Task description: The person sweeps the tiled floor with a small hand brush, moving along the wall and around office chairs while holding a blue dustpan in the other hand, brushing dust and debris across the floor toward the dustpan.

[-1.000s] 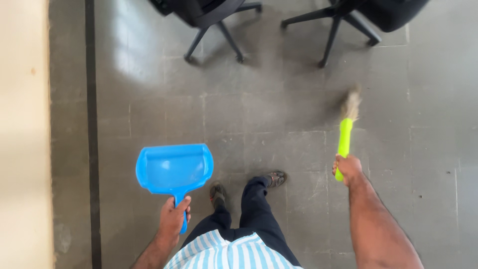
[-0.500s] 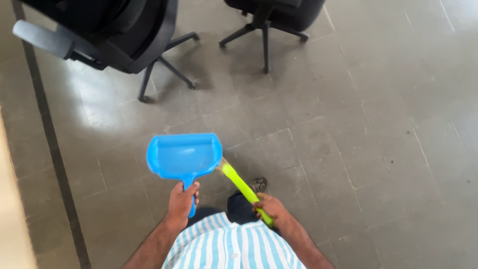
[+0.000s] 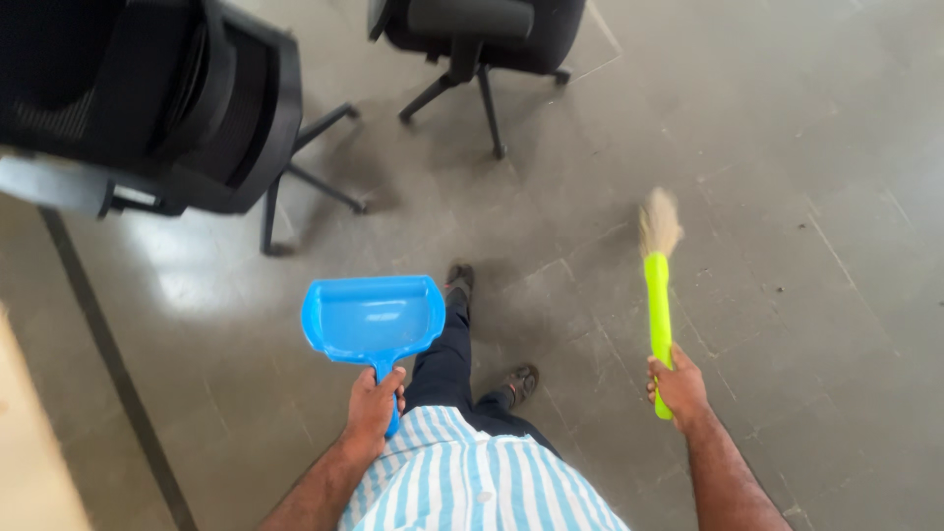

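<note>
My left hand (image 3: 373,403) grips the handle of a blue plastic dustpan (image 3: 374,317), held level above the floor in front of my legs. My right hand (image 3: 676,385) grips the bright green handle of a small broom (image 3: 658,295), whose pale bristle head points away from me over the grey tiled floor (image 3: 767,177). My dark trousers, shoes and striped shirt show between the two hands.
A black office chair (image 3: 167,108) stands close at the upper left, its star base reaching toward me. A second black chair (image 3: 477,39) stands at the top centre. A dark floor line (image 3: 108,354) runs along the left beside a pale strip.
The broom has swung from beside the dustpan out to my right, bristles pointing forward. The view has moved forward, so the chairs are nearer. The dustpan stays in my left hand.
</note>
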Tool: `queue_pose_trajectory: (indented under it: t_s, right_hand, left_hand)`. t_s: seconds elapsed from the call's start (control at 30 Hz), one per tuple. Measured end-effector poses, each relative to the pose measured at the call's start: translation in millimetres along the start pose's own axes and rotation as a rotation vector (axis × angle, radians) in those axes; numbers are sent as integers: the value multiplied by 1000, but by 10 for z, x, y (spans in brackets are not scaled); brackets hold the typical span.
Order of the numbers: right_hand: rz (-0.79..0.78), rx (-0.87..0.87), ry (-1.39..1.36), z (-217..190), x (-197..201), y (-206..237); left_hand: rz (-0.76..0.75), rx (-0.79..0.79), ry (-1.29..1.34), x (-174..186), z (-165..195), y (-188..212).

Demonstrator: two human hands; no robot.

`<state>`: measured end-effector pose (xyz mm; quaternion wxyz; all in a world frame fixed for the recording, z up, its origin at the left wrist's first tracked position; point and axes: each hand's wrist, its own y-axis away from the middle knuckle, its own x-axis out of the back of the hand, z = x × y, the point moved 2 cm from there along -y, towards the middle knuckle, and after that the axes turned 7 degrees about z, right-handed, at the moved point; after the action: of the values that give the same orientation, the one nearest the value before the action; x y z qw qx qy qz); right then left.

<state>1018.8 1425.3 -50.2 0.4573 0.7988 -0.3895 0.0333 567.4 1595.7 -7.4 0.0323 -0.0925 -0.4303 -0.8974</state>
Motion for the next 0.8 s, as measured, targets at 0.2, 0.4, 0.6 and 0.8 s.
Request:
queue_pose_trajectory:
  t_s: [0.2, 0.4, 0.6, 0.8]
  right_hand:
    - [-115, -40, -135, -929, -877, 183]
    - [-240, -363, -377, -1830, -1843, -524]
    - [-38, -57, -428, -2088, -2225, -853]
    - [8, -107, -4, -1665, -1720, -101]
  left_hand:
    - [-79, -27, -51, -576, 768, -631]
    - [-163, -87, -186, -862, 1598, -1109]
    - [-221, -58, -363, -916, 2129, -1603]
    - [-252, -59, -441, -1212, 2376, -1960]
